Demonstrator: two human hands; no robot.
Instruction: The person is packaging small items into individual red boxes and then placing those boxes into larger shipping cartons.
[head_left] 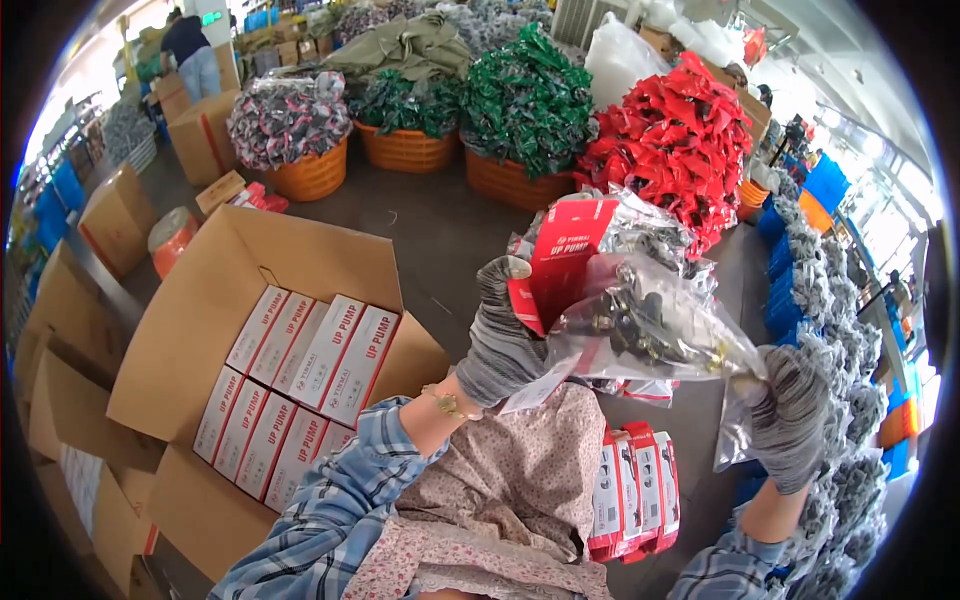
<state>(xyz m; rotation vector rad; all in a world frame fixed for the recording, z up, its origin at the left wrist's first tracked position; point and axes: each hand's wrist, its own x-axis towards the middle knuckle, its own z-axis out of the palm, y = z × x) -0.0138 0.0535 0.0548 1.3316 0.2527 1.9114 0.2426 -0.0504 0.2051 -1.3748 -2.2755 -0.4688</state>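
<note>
My left hand (503,340), in a grey striped knit glove, is closed on a red and white cardboard box (572,240) that is held up and tilted. My right hand (793,415), gloved alike, grips the end of a clear plastic bag (650,312). Dark fittings with brassy bits show inside the bag, which stretches from the box to my right hand. Whether the bag's far end lies inside the box is hard to make out. The fingertips of my left hand are partly hidden behind the box.
At left an open brown carton (310,225) holds rows of white and red boxes (318,358). Several flat red and white boxes (635,492) lie by my lap. Orange baskets (408,150) heaped with bagged goods stand ahead. Blue bins (783,280) line the right. A person (190,55) stands far left.
</note>
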